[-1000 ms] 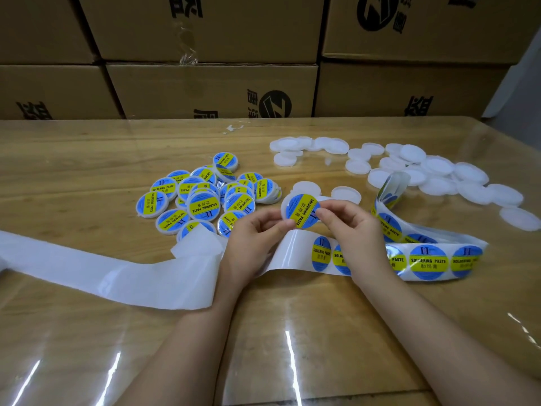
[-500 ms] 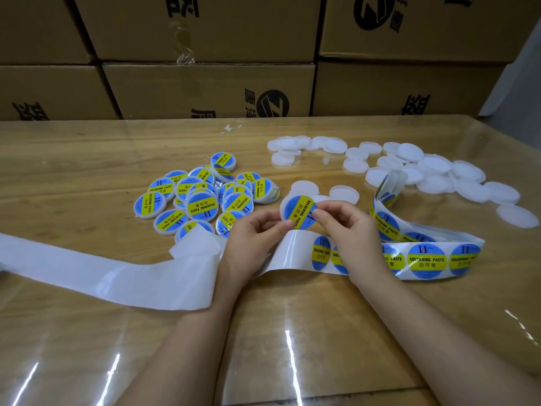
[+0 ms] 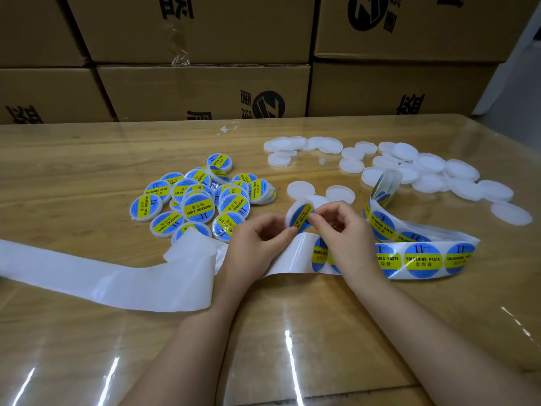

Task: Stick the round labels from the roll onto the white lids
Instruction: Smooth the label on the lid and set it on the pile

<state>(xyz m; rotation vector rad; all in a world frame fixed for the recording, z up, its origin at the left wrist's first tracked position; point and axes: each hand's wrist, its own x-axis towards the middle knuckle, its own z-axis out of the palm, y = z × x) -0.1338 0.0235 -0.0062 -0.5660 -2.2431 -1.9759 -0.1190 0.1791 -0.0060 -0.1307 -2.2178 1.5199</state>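
Note:
A white lid (image 3: 293,215) with a blue and yellow round label on it is held upright between both hands above the table. My left hand (image 3: 257,238) pinches its lower left edge. My right hand (image 3: 339,227) has fingers curled over the label's face and right side. Under the hands runs the label strip (image 3: 421,259) with several round labels, curling up to the right. Its spent white backing (image 3: 117,276) trails left. Bare white lids (image 3: 433,174) lie scattered at the back right; two more lids (image 3: 341,193) sit just behind the hands.
A pile of several labelled lids (image 3: 199,197) lies left of centre. Stacked cardboard boxes (image 3: 205,92) wall off the far edge of the wooden table (image 3: 73,159), which has a glossy clear cover.
The lid has tilted more edge-on, and my right fingers have slid across the label's face. The left hand keeps its pinch.

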